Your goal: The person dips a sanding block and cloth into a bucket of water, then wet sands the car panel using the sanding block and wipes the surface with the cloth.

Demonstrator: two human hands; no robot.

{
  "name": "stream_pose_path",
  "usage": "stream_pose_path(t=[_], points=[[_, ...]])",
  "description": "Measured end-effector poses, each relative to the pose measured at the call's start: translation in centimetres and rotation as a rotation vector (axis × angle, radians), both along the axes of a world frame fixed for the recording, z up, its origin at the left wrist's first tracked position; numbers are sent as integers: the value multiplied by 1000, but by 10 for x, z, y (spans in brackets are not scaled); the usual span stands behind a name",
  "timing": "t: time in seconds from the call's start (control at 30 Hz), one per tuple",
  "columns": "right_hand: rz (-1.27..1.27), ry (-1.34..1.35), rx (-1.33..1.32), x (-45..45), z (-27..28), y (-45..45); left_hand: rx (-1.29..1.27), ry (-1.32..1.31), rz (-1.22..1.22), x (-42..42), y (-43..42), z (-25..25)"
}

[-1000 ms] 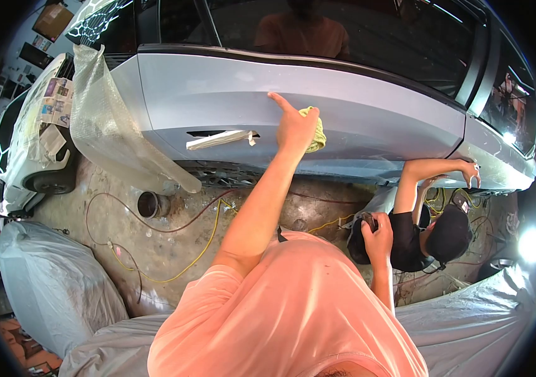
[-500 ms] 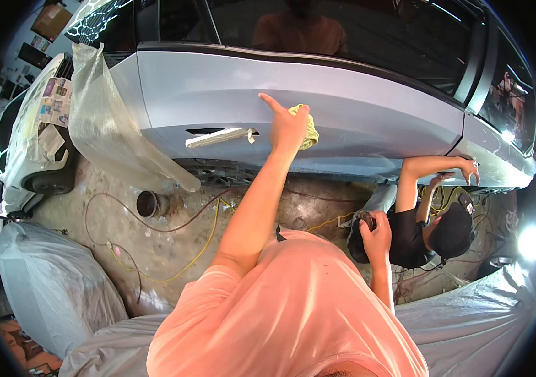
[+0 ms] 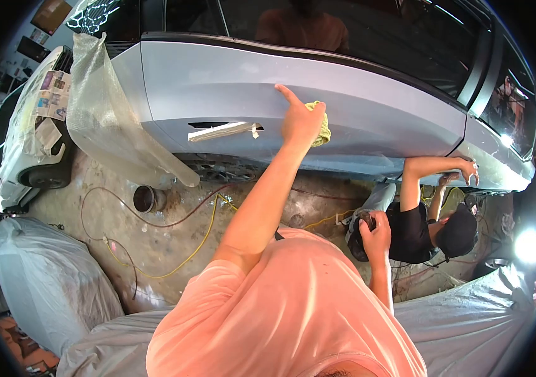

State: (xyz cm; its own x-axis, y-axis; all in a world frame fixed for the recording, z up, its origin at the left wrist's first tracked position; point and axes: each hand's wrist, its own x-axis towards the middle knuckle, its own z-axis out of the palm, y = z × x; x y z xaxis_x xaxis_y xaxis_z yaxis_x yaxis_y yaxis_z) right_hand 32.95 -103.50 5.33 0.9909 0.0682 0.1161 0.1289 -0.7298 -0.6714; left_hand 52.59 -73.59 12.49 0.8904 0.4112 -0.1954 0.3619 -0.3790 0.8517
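My left hand [image 3: 302,121] is up at the grey-blue car door [image 3: 381,119], one finger stretched out at the panel and the others closed on a yellow-green cloth [image 3: 323,129]. A taped door handle [image 3: 224,131] lies to the left of that hand. Close to my torso, my right hand [image 3: 376,234] is wrapped round a small dark object [image 3: 366,218], whose shape is partly hidden by the fingers.
A co-worker in a black cap [image 3: 458,231] crouches at the right, arms against the car's lower edge. Hoses [image 3: 186,262] and a round container [image 3: 145,198] lie on the floor. Bubble wrap [image 3: 101,119] hangs left; grey covers [image 3: 54,283] surround me.
My left hand first moved a little left along the door, then back right, still with the cloth. The co-worker's head has shifted slightly. The view has tilted a little.
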Motion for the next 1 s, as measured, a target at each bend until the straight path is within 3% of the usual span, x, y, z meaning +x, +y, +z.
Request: stream_pose_path(t=[0.1,0.3,0.43,0.5,0.57,0.67,0.77,1.0], points=[[-15,35,0,3,6,7,-14,18,-28,0,-1,4],[131,-200,-119,54,56,53,-96,-94,-139,-21,13,-10],[361,-474,-258,113,110,115,-266,-228,-275,-67,38,-69],[466,-567,-343,142,128,150,-470,-143,-273,-104,49,-105],[599,-661,-405,176,132,179,-762,-13,-218,-144,62,-153],[723,-766,-474,223,128,211,-1268,172,135,-207,77,-217],[788,-832,-557,255,117,226,-1574,200,379,-266,73,-307],[836,-914,-687,266,104,239,-1736,165,786,-372,-18,-449]])
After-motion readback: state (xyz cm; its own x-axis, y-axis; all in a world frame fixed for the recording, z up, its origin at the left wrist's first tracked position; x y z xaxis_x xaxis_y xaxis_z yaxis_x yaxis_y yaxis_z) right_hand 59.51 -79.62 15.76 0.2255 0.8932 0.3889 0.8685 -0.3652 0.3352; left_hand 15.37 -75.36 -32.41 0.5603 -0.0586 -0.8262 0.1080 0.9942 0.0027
